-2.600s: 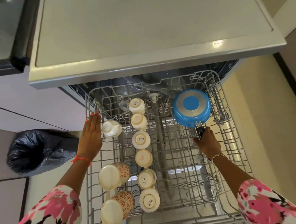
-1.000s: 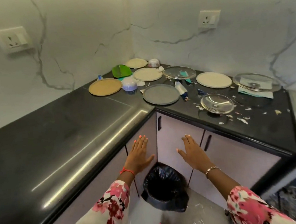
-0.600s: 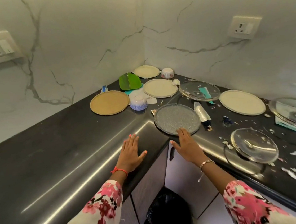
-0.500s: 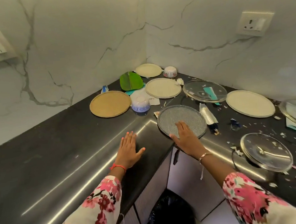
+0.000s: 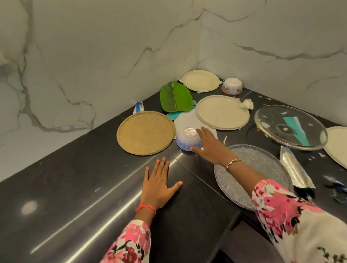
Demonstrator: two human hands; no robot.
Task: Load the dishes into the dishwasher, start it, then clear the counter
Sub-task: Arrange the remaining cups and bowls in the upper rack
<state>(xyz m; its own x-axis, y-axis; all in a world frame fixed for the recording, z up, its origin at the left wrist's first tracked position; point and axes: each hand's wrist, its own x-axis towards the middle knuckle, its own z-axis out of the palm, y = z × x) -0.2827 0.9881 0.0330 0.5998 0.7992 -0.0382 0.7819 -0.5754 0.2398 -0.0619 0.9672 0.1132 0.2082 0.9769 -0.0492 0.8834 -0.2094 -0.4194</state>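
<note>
Resting: five round plates, two bowls.

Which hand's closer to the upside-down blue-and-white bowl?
Right. The right hand is against the bowl; the left hand lies flat on the counter, short of it.

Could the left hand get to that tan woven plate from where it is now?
Probably yes. The left hand lies flat on the black counter, and the stretch between it and the tan woven plate is bare. The right hand is off to the side, at the upturned bowl.
</note>
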